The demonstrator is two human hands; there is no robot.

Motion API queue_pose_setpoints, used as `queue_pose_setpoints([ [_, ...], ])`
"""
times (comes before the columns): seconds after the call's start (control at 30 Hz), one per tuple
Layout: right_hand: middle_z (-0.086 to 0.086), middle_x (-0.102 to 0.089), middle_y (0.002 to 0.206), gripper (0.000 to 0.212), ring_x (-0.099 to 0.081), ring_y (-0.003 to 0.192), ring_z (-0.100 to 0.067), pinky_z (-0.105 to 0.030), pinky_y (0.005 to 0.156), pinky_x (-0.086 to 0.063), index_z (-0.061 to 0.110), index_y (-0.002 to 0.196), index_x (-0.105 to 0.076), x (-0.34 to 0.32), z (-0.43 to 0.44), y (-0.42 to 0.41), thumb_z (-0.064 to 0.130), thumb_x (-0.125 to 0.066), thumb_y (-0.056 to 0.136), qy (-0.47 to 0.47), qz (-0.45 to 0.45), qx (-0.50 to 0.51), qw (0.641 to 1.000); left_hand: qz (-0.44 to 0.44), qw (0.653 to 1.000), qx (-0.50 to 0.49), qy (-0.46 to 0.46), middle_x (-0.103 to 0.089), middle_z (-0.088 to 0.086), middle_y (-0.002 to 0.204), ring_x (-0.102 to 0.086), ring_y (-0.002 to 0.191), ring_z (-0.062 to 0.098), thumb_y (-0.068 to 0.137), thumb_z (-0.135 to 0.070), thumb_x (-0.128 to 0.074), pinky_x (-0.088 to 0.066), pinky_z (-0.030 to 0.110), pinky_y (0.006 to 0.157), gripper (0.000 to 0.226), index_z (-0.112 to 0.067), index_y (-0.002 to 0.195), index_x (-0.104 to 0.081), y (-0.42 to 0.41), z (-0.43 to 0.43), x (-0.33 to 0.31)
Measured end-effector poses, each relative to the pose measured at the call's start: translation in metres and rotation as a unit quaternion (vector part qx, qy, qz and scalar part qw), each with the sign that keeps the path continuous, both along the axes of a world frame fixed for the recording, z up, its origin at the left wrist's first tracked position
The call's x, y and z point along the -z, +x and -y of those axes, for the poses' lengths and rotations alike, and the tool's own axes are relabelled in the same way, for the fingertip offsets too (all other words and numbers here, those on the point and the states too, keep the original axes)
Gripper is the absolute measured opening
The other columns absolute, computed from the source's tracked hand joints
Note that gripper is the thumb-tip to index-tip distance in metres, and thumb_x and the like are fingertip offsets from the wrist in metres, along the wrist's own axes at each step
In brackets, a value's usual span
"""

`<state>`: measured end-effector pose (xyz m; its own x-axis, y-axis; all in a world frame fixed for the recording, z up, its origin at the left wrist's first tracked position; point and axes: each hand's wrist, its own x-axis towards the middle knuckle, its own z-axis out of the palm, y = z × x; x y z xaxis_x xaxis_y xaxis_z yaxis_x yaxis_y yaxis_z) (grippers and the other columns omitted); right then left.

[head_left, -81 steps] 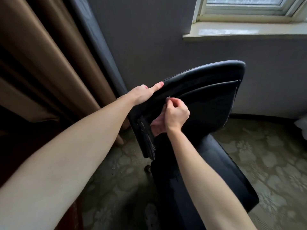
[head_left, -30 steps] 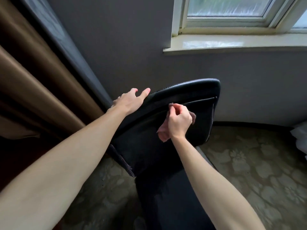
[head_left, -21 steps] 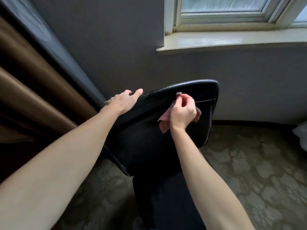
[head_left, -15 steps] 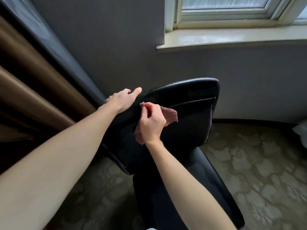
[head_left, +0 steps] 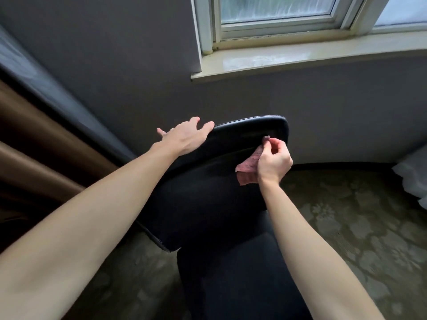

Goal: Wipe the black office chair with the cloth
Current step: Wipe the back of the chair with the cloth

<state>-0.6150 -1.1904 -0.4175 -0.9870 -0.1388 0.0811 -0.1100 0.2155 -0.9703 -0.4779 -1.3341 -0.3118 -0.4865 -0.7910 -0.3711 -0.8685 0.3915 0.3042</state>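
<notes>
We find the black office chair [head_left: 208, 192] in the middle of our view. Its backrest rises toward the grey wall [head_left: 138, 54] and its seat runs down to the bottom edge of the frame. The pink cloth [head_left: 248, 166] lies against the upper right part of the backrest, just below the top right corner. The right hand [head_left: 273, 161] has it: thumb and fingertips are curled and pinch one end of the cloth up near the top of the backrest. The rest of the cloth hangs in loose folds below and to the left of the palm. We cannot tell how firmly the cloth presses on the chair.

The left hand [head_left: 184, 137] rests on the top left corner of the backrest. Its fingers are straight and slightly spread, the palm faces down, and it holds nothing. Both bare forearms reach in from the lower corners of the frame.

Beyond the chair we see a pale window sill [head_left: 300, 58] under a white-framed window [head_left: 277, 10]. A brown curtain [head_left: 34, 146] hangs at the left, with a darker grey strip beside it. A patterned carpet [head_left: 358, 215] covers the floor around the chair. Something white [head_left: 413, 176] shows at the right edge, too cropped for us to identify.
</notes>
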Motion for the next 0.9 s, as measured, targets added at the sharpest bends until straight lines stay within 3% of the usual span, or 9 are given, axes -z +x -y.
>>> queue_pose_setpoints([
  [0.1, -0.004, -0.074, 0.092, 0.019, -0.066, 0.088, -0.019, -0.021, 0.081, -0.045, 0.01, 0.094, -0.073, 0.001, -0.004, -0.004, 0.028, -0.066, 0.092, -0.007, 0.04, 0.015, 0.999, 0.002, 0.998, 0.054, -0.012, -0.038, 0.008, 0.157, -0.031, 0.145, 0.036, 0.092, -0.077, -0.02, 0.008, 0.067, 0.116, 0.082, -0.026, 0.157, -0.023, -0.052, -0.02, -0.005],
  [0.3, -0.002, -0.073, 0.09, 0.016, -0.067, 0.086, -0.017, -0.035, 0.086, -0.054, 0.013, 0.092, -0.073, 0.001, -0.014, -0.023, 0.027, -0.066, 0.091, -0.02, 0.085, 0.037, 0.995, 0.05, 0.994, 0.071, -0.067, -0.048, 0.012, 0.148, -0.044, 0.135, 0.041, 0.087, -0.083, -0.011, -0.006, 0.069, 0.116, 0.09, -0.025, 0.155, -0.028, -0.081, -0.03, 0.005],
  [0.47, -0.001, -0.073, 0.091, 0.011, -0.066, 0.086, -0.016, -0.044, 0.088, -0.052, 0.014, 0.091, -0.073, 0.003, -0.013, -0.02, 0.02, -0.064, 0.091, 0.016, -0.05, -0.058, 0.997, 0.038, 0.992, 0.061, -0.101, -0.053, 0.008, 0.143, -0.05, 0.13, 0.039, 0.088, -0.082, -0.011, -0.006, 0.066, 0.117, 0.087, -0.026, 0.152, -0.033, -0.082, -0.028, 0.015],
  [0.57, -0.001, -0.072, 0.091, 0.011, -0.066, 0.084, -0.015, -0.038, 0.087, -0.053, 0.012, 0.092, -0.073, 0.009, -0.02, -0.027, 0.017, -0.064, 0.091, 0.03, -0.079, -0.078, 0.993, 0.037, 0.991, 0.054, -0.113, -0.052, 0.007, 0.144, -0.05, 0.13, 0.038, 0.088, -0.082, -0.011, -0.002, 0.066, 0.118, 0.087, -0.026, 0.151, -0.033, -0.086, -0.028, 0.017],
  [0.73, 0.0, -0.072, 0.089, 0.01, -0.064, 0.084, -0.011, -0.024, 0.082, -0.051, 0.012, 0.091, -0.073, 0.014, -0.031, -0.036, 0.019, -0.066, 0.091, -0.004, 0.037, -0.038, 0.999, 0.042, 0.991, 0.049, -0.119, -0.047, 0.006, 0.149, -0.048, 0.132, 0.038, 0.089, -0.081, -0.012, 0.001, 0.067, 0.117, 0.084, -0.028, 0.152, -0.031, -0.084, -0.031, 0.016],
  [0.83, 0.003, -0.071, 0.088, 0.009, -0.066, 0.085, -0.011, -0.024, 0.082, -0.053, 0.014, 0.091, -0.073, 0.012, -0.037, -0.039, 0.021, -0.067, 0.091, -0.031, 0.11, -0.018, 0.993, 0.055, 0.992, 0.049, -0.103, -0.044, 0.006, 0.152, -0.044, 0.136, 0.037, 0.09, -0.08, -0.013, 0.002, 0.068, 0.116, 0.083, -0.028, 0.153, -0.03, -0.082, -0.032, 0.011],
  [0.9, 0.006, -0.071, 0.086, 0.007, -0.065, 0.084, -0.008, -0.023, 0.082, -0.053, 0.016, 0.09, -0.072, 0.004, -0.04, -0.046, 0.021, -0.067, 0.091, -0.044, 0.108, -0.027, 0.993, 0.055, 0.993, 0.052, -0.089, -0.042, 0.006, 0.153, -0.041, 0.139, 0.037, 0.091, -0.079, -0.014, 0.002, 0.068, 0.116, 0.084, -0.026, 0.154, -0.029, -0.085, -0.032, 0.008],
])
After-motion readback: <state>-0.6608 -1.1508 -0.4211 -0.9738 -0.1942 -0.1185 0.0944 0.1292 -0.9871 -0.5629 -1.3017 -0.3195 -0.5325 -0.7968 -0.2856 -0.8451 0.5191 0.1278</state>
